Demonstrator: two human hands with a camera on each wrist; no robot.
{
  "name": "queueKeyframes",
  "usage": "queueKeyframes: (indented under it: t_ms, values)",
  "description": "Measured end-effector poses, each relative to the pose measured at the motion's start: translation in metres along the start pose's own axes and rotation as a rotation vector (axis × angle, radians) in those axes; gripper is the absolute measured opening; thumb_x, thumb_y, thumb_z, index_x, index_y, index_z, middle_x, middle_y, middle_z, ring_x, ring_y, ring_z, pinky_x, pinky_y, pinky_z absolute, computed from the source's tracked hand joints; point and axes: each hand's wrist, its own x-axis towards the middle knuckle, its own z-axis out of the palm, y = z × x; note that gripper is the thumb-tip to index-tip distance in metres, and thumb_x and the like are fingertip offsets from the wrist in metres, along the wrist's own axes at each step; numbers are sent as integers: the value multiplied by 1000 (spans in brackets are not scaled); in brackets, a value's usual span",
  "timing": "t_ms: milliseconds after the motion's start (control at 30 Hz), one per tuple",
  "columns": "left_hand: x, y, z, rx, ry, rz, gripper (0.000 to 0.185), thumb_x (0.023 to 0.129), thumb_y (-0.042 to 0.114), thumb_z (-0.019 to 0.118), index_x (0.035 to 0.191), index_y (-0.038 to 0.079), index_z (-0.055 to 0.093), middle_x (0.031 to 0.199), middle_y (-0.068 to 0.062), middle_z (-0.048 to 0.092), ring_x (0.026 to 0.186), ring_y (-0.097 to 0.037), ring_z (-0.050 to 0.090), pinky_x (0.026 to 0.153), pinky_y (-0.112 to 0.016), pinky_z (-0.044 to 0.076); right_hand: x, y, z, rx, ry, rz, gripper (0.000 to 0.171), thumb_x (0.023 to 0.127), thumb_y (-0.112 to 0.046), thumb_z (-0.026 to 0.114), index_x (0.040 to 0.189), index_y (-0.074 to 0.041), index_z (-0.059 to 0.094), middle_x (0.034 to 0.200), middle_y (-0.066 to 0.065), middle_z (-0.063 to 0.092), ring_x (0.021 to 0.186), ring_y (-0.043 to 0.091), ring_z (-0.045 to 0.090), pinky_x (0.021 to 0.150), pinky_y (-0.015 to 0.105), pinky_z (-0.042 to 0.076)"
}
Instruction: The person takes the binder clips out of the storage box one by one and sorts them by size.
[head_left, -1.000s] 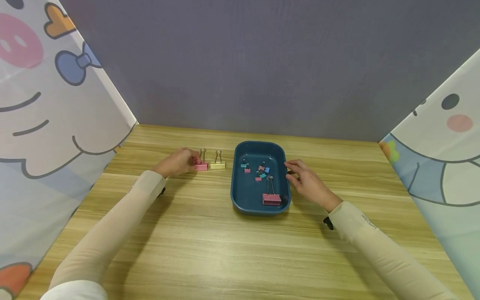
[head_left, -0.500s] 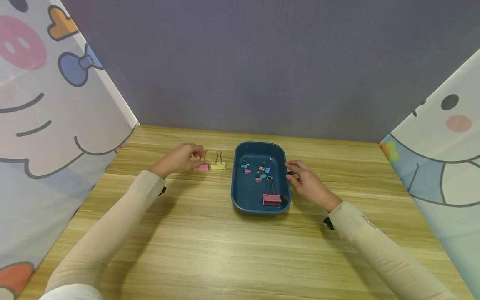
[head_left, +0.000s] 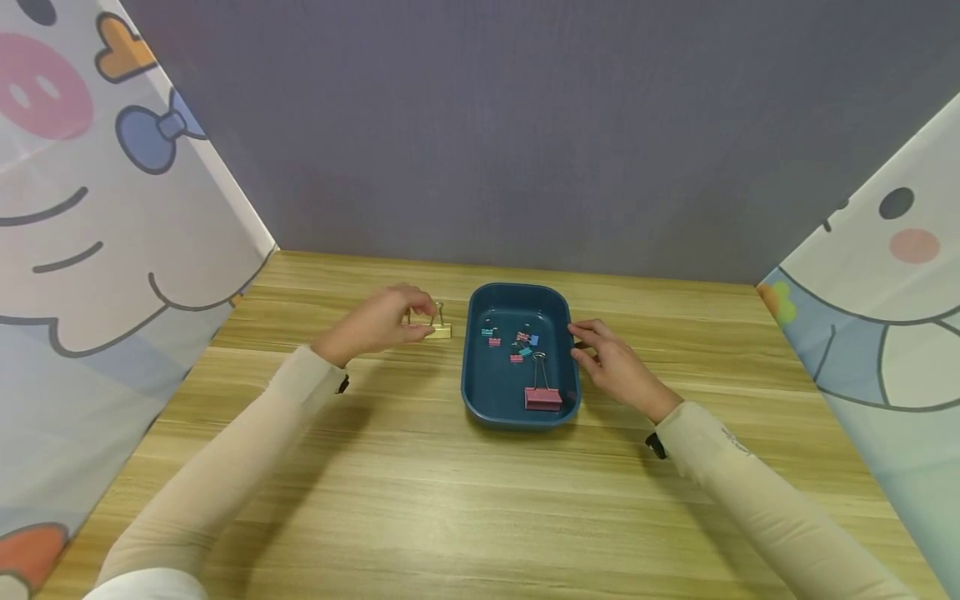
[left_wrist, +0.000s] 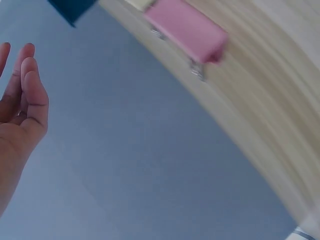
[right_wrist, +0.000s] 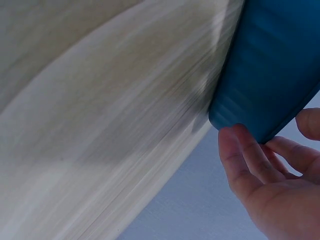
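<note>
My left hand [head_left: 382, 321] hovers over the two binder clips left of the tray, thumb and fingers apart near the yellow binder clip [head_left: 441, 332]. I cannot tell whether it touches that clip. The pink binder clip [left_wrist: 187, 29] stands on the table beside it, mostly hidden behind the hand in the head view. With loosely bent fingers, my right hand [head_left: 615, 367] touches the outer right side of the blue tray [right_wrist: 270, 60]. Inside the tray are a large dark pink binder clip [head_left: 542, 399] and several small coloured binder clips [head_left: 517, 358].
A wooden table [head_left: 420, 500] carries everything. The grey-purple panel [head_left: 480, 142] rises along its back edge. Cartoon-printed panels, a left one [head_left: 127, 275] and a right one [head_left: 892, 300], flank the table.
My left hand has come away from the pink binder clip and moved right to the yellow one. The right hand stays against the tray, which has not shifted.
</note>
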Motion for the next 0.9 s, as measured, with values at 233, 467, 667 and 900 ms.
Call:
queueKeyframes:
  t_ms: [233,467,667,900]
  values:
    - [10,28,1,18,3,59,15,84,17,72,96,9,69,94,-1,65,84,-16,56,75,-33,48,0,0,0,0,1,-9,44,98,-12,52,137,7,42,133,16,42,105,28,58,79,42,50]
    - [18,42,4,-24,-2,62,18,83,14,73,98,6,69,96,-3,65,88,-16,58,78,-36,50,0,1,0,-11,6,-20,44,98,-11,52,137,7,43,132,16,43,104,27,58,78,41,50]
    - [24,53,11,-6,-31,99,17,84,17,73,98,9,69,96,2,63,90,-15,56,80,-32,48,1,2,1,-6,11,-27,44,97,-10,53,136,8,43,132,16,43,104,28,59,78,42,50]
    - [37,68,25,-33,-88,153,16,85,17,71,99,10,69,95,3,62,89,-14,56,83,-32,47,2,3,2,-2,8,-28,44,97,-10,53,137,8,42,132,16,43,105,28,59,78,41,51]
